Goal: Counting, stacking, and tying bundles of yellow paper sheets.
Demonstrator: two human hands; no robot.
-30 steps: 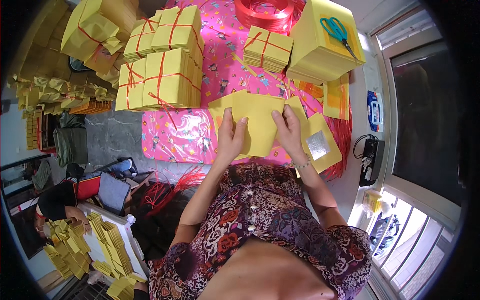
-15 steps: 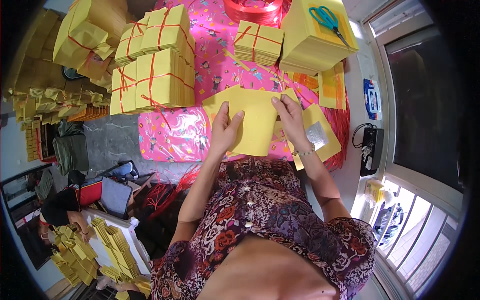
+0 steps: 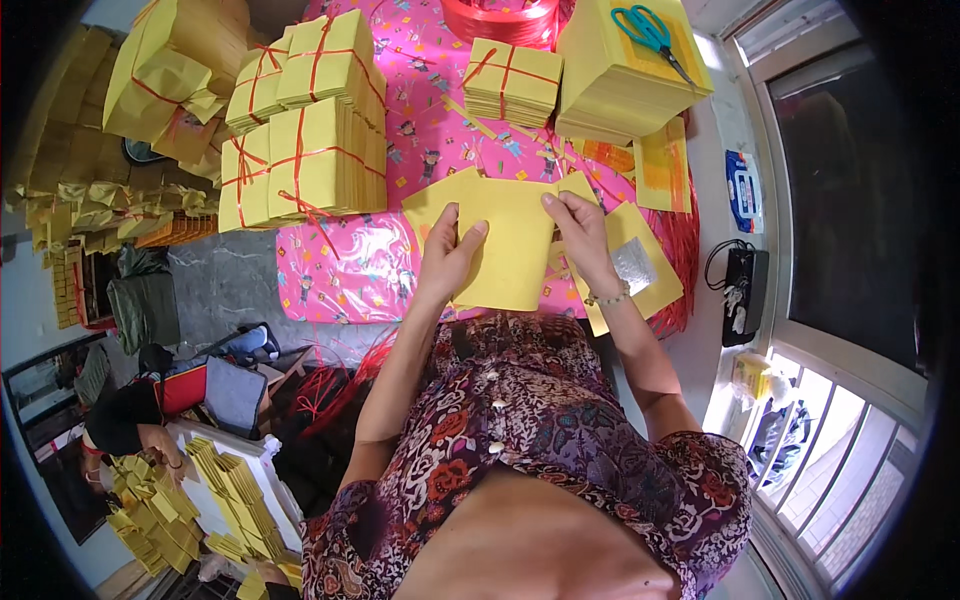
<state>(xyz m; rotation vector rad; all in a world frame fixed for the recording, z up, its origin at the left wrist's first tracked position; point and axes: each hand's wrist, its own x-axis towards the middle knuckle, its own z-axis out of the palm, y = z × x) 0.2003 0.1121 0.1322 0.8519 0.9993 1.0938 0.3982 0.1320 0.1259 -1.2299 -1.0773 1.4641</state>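
Between my two hands, just in front of my body, I hold up a yellow paper sheet point(image 3: 508, 250). My left hand point(image 3: 448, 252) grips its left edge, thumb lying on the near face. At the upper right corner my right hand point(image 3: 582, 232) pinches it between thumb and fingers. Behind it, more yellow sheets point(image 3: 430, 205) fan out on the pink patterned tablecloth point(image 3: 345, 270). By my right wrist lies a yellow sheet with a silver foil square point(image 3: 633, 266).
Tied yellow paper bundles point(image 3: 318, 165) stand at the left; a smaller bundle point(image 3: 512, 82) sits at the back. Teal-handled scissors point(image 3: 655, 42) rest on a tall yellow stack point(image 3: 625, 90). Red plastic twine point(image 3: 500, 22) lies behind. At lower left another person point(image 3: 130, 420) handles yellow paper pieces.
My hands keep the same hold on the yellow sheet, which has turned slightly. The whole view has shifted a little. The other person at lower left has moved slightly.
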